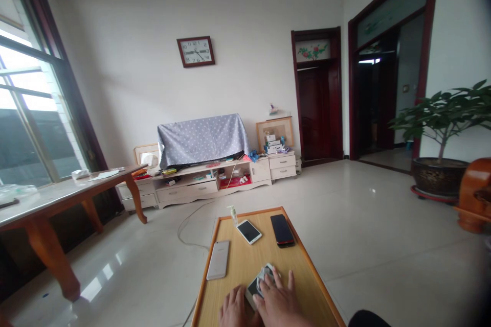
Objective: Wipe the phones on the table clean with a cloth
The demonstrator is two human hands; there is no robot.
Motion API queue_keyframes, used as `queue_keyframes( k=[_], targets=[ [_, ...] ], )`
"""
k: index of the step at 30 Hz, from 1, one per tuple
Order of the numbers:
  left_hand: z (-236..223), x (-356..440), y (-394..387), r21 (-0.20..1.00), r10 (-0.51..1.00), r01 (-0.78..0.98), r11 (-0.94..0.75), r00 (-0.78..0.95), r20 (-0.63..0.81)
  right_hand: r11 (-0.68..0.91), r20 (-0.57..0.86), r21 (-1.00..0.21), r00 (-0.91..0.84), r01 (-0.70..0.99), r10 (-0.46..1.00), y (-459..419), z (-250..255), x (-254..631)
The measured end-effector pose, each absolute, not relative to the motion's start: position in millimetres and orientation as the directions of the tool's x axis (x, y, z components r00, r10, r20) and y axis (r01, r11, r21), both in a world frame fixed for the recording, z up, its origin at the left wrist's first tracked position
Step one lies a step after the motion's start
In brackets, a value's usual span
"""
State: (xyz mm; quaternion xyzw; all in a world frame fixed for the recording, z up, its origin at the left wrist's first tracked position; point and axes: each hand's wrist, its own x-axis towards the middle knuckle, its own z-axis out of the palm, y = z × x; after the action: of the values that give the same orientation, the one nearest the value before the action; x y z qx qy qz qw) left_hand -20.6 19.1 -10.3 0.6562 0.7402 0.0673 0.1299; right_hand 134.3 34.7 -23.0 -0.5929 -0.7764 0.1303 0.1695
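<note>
At the bottom of the view, a smartphone with a pale back lies tilted on a low wooden table. My left hand holds its lower edge. My right hand presses a crumpled grey-and-white cloth onto the phone, hiding most of it. Farther up the tabletop lie a white smartphone, a black smartphone and a silver smartphone. A small pump bottle stands at the far edge. None of these touches my hands.
A pale cable runs across the tiled floor to a low cream cabinet under a dotted blue cover. A long wooden table stands at the left, and a potted plant at the right.
</note>
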Motion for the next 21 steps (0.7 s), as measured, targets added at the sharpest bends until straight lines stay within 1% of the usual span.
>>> queue_keyframes(
  k=[3,5,7,10,13,15,19,21],
  targets=[
    [-11.8,-24.6,20.3,0.261,0.989,0.959,0.109,-0.077,-0.130,0.334,0.084,-0.470,-0.335,0.817,0.938,22.8,-24.0,125.0],
    [-11.9,-24.8,19.6,0.260,0.990,0.960,0.100,-0.071,-0.120,0.338,0.089,-0.483,-0.339,0.808,0.936,18.6,-21.1,127.1],
    [-11.5,-22.8,18.1,0.266,0.992,0.958,0.106,-0.084,-0.096,0.297,0.098,-0.463,-0.284,0.835,0.954,19.6,-15.1,136.7],
    [-11.3,-18.9,15.5,0.272,0.993,0.956,0.113,-0.101,-0.060,0.185,0.080,-0.403,-0.167,0.896,0.983,26.5,-5.6,155.0],
    [-13.1,-17.9,13.8,0.279,0.995,0.955,0.104,-0.100,-0.029,0.147,0.065,-0.367,-0.133,0.918,0.989,28.0,-3.0,160.5],
    [-15.5,-19.5,13.1,0.291,0.995,0.952,0.098,-0.100,-0.008,0.190,0.078,-0.392,-0.173,0.900,0.982,22.1,-6.5,154.4],
    [-21.8,-24.3,13.1,0.277,0.997,0.958,0.073,-0.074,-0.005,0.320,0.067,-0.480,-0.329,0.817,0.942,4.4,-15.5,137.8],
    [-24.3,-25.2,13.4,0.275,0.998,0.959,0.068,-0.070,-0.003,0.334,0.074,-0.492,-0.344,0.804,0.936,1.0,-16.3,137.4]
  ],
)
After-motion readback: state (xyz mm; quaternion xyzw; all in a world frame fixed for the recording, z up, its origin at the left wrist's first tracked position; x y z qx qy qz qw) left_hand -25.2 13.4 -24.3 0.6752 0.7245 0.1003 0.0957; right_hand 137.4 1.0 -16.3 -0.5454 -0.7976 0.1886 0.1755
